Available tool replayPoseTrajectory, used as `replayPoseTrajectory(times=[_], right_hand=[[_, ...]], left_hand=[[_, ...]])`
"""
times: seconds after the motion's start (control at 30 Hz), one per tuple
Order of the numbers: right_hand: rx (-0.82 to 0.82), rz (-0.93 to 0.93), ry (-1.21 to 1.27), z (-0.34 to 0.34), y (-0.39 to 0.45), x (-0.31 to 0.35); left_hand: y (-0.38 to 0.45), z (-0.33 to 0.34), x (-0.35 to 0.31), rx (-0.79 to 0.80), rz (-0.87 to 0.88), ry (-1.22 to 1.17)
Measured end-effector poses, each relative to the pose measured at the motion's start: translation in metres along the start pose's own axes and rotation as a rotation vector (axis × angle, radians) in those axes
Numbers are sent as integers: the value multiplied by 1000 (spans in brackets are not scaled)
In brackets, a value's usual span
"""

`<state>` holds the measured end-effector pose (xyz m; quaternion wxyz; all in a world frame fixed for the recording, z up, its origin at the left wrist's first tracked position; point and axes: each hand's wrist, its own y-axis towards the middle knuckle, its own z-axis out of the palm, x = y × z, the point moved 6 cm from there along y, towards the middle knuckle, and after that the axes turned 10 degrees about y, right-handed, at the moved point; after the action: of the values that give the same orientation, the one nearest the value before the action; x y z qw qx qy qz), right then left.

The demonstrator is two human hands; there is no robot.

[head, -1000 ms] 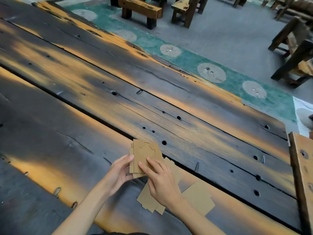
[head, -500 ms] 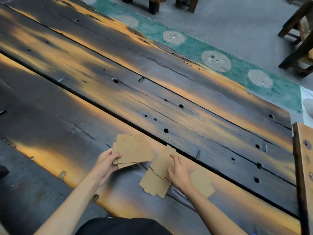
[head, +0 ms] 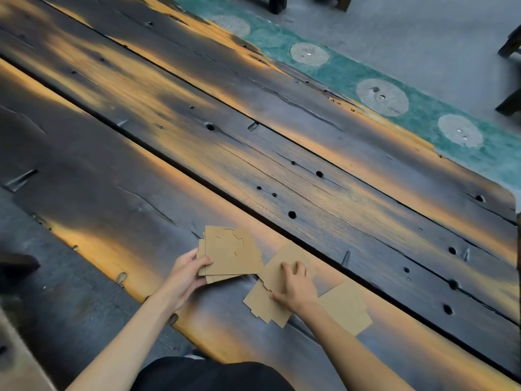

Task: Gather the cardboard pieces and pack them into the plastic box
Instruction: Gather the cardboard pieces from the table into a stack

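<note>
My left hand (head: 186,275) grips a stack of brown cardboard pieces (head: 231,253) by its left edge, held just above the dark wooden table (head: 253,153). The top piece has curved cut lines. To the right, my right hand (head: 296,286) rests with spread fingers on a loose cardboard piece (head: 282,263) lying on the table, which overlaps another piece (head: 262,306) below it. A third loose piece (head: 346,306) lies flat just right of my right wrist. No plastic box is in view.
The table is made of long scorched planks with dark gaps, holes and nail marks. Its far edge borders a green strip with round discs (head: 382,97) and a grey floor. Wooden furniture legs (head: 510,43) stand at the far right. A dark object (head: 17,266) sits at the left edge.
My left hand carried the stack left, away from the loose pieces. My right hand left the stack and came down on the loose piece to the right.
</note>
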<state>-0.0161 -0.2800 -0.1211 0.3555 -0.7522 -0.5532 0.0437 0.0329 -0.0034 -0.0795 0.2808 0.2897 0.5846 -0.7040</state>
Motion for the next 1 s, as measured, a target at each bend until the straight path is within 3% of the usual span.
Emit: replayPoseTrajectory(times=[0.23,0.33,0.5,0.57,0.77,1.0], right_hand=[[40,-185,-49,-33,-14,9],[-99,-288,3,-65,-23,8],[-483,-425,91,-138,-42,6],[-518,-471,179,-162,-48,13],[-173,-561,311,-194,-51,61],[110,-636,302,-170,-46,117]], left_hand=[[-1,-1,0,20,-1,8],[-1,0,-1,26,-2,7],[0,8,-9,70,17,33],[0,12,-13,102,22,57],[-10,34,-24,281,29,132],[-32,66,-28,540,16,124]])
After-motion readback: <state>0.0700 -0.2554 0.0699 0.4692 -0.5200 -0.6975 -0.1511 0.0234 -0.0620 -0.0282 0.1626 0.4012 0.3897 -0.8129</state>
